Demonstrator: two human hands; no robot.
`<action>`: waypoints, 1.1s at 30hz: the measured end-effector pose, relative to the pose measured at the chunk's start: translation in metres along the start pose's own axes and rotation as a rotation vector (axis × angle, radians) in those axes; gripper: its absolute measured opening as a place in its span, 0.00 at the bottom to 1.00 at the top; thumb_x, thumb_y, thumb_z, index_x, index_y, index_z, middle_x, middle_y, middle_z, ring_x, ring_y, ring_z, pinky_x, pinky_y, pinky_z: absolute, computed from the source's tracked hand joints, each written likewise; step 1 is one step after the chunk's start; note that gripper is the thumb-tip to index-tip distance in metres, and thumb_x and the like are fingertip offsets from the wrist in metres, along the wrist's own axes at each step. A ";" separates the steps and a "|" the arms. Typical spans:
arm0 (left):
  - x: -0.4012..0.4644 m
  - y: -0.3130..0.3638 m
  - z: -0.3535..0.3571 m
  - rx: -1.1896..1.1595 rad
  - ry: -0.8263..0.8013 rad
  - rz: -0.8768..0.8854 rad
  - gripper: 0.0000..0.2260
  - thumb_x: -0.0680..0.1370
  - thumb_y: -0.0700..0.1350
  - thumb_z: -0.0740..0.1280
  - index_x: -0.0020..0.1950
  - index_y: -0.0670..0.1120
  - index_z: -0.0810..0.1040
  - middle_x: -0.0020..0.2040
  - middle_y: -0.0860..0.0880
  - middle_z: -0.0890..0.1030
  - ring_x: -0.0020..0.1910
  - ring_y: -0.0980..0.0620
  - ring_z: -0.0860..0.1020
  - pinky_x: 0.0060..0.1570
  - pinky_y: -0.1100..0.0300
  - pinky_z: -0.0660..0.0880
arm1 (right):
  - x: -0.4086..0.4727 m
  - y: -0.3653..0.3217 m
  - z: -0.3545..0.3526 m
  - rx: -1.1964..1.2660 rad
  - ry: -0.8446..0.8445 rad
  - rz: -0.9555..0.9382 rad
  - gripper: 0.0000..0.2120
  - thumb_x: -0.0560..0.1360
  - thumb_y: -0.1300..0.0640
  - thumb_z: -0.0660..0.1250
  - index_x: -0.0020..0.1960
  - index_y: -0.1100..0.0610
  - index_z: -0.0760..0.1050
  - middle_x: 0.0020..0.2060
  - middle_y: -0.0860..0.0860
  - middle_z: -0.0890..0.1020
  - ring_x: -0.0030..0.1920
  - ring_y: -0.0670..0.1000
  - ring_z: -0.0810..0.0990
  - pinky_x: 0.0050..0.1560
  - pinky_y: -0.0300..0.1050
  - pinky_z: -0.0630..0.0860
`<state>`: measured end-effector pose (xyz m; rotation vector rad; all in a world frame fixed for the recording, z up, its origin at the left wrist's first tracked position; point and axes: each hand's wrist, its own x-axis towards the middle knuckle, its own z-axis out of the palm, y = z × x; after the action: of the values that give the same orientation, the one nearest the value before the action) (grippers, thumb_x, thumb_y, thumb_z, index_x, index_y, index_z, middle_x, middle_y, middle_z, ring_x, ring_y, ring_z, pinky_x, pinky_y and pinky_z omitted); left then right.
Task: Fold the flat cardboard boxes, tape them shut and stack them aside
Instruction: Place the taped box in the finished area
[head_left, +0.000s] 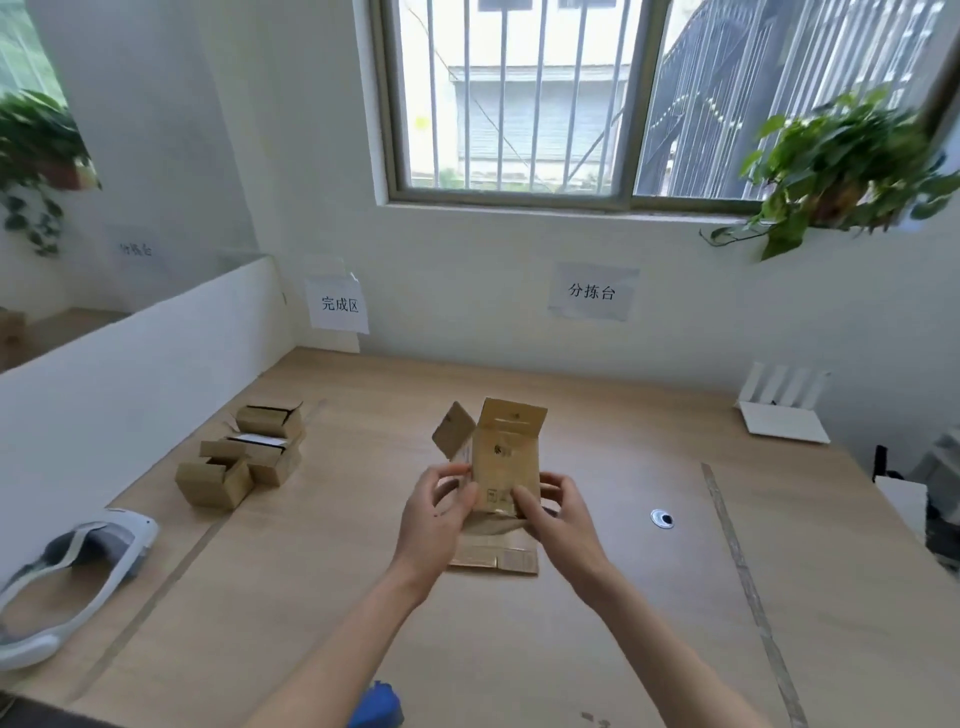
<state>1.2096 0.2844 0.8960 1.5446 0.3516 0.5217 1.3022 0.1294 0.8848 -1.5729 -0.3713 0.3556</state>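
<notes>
Now we hold a small box (501, 467) upright above the desk (649, 597), roughly at its middle, with both hands. Our left hand (434, 519) grips the box's left edge low down: the fingers (447, 475) curl round onto that side while the thumb (465, 496) presses on the face turned toward us. Our right hand (553, 512) grips the right edge at about the same height, its thumb (522, 501) lying on the near face and the fingers (556, 483) wrapped behind the edge. So the box sits between the two hands, pinched at its lower half, and its upper half stands free above the fingertips.

At the top of the box two flaps stand open: a wide one (514, 418) rising straight up and a smaller one (453, 428) angled out to the left. Directly beneath our hands a stack of flat boxes (493, 553) lies on the desk, partly hidden by them.

To the left, well apart from the held box, folded boxes (244, 457) sit grouped near a white partition (130, 364). A white headset (72, 566) lies at the desk's left edge. On the wall hang two paper signs (592, 291), one of them (338, 304) above the folded boxes. A white router (784, 410) stands at the far right, a round grommet (662, 518) sits right of our hands, and a plant (841, 166) hangs by the window (519, 104).
</notes>
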 end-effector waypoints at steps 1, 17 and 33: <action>0.000 0.010 -0.005 -0.001 0.020 0.022 0.09 0.80 0.44 0.71 0.58 0.55 0.79 0.58 0.55 0.83 0.61 0.58 0.79 0.53 0.59 0.81 | -0.001 -0.011 0.003 0.016 -0.015 -0.019 0.17 0.77 0.47 0.72 0.62 0.50 0.72 0.58 0.50 0.82 0.57 0.50 0.84 0.54 0.46 0.83; 0.016 0.080 -0.217 -0.018 0.171 0.086 0.26 0.65 0.51 0.83 0.59 0.62 0.76 0.55 0.59 0.82 0.55 0.60 0.79 0.41 0.70 0.76 | -0.002 -0.097 0.185 -0.004 -0.213 -0.127 0.19 0.83 0.59 0.64 0.73 0.54 0.70 0.61 0.54 0.83 0.60 0.53 0.84 0.58 0.46 0.81; 0.079 -0.009 -0.406 0.068 0.228 -0.013 0.22 0.68 0.42 0.82 0.58 0.49 0.78 0.54 0.53 0.85 0.56 0.57 0.82 0.54 0.55 0.82 | 0.054 -0.022 0.379 -0.065 -0.105 0.049 0.12 0.83 0.63 0.62 0.57 0.50 0.81 0.49 0.44 0.87 0.56 0.46 0.84 0.47 0.34 0.80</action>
<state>1.0634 0.6712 0.8912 1.5509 0.5589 0.6841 1.1810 0.4933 0.8940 -1.6333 -0.4292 0.4695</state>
